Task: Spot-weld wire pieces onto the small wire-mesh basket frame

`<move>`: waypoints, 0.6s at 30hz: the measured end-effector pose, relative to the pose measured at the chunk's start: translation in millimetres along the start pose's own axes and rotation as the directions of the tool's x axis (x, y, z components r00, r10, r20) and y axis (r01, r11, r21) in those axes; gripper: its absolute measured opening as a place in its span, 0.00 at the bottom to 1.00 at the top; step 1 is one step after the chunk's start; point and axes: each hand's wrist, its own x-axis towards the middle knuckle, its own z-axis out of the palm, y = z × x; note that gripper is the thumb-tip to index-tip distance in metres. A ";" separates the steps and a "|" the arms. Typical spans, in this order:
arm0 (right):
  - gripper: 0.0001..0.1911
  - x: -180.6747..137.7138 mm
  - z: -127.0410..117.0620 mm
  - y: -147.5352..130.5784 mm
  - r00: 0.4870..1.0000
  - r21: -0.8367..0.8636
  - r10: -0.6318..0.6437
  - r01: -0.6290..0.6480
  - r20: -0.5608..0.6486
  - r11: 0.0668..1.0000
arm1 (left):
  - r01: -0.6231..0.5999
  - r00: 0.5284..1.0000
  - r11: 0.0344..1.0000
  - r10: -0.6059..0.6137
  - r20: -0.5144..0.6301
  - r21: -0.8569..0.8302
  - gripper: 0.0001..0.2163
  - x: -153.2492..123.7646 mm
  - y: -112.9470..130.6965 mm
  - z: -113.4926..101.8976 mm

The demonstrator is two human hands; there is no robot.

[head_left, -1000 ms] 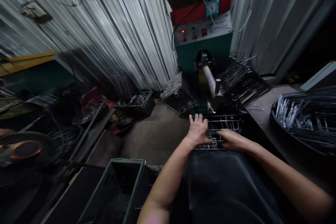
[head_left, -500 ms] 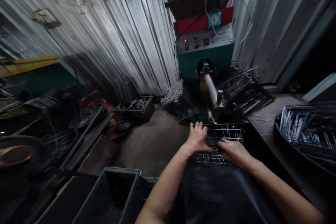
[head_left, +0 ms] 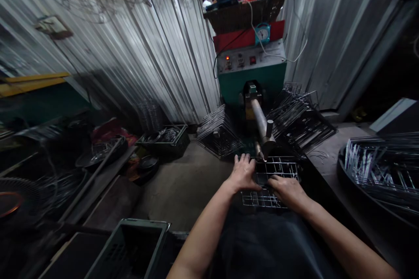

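Note:
A wire grid panel (head_left: 278, 170) lies flat in front of me, under the tip of a metal arm (head_left: 260, 124) that sticks out of a green machine (head_left: 252, 78). My left hand (head_left: 244, 174) presses on the grid's left part with fingers spread. Over the lower right part lies my right hand (head_left: 288, 189), fingers curled over the wires.
Stacks of wire grids lean at the arm's left (head_left: 218, 133) and right (head_left: 301, 115). A round tub of metal rods (head_left: 379, 165) stands at the right. Green crates (head_left: 131, 248) sit at the lower left, a bin of wire rings (head_left: 163, 137) by the corrugated wall.
The view has tilted up a little, so the hands and grid sit lower in the picture. Both hands stay on the grid in the same pose.

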 end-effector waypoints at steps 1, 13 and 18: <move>0.15 2.0 -2.5 0.8 1.000 -0.005 0.006 -0.006 -0.004 1.000 | 0.000 1.000 1.000 0.000 -0.005 -0.007 0.42 3.1 -1.4 0.9; 0.15 4.6 4.0 0.7 0.993 0.038 0.068 -0.064 -0.098 0.997 | 0.002 1.000 0.999 -0.003 -0.005 -0.049 0.42 15.1 -7.2 -0.6; 0.17 20.9 0.7 7.1 0.982 0.056 0.122 -0.115 -0.145 0.992 | 0.020 0.999 0.999 -0.022 -0.044 -0.039 0.39 35.3 -13.5 0.2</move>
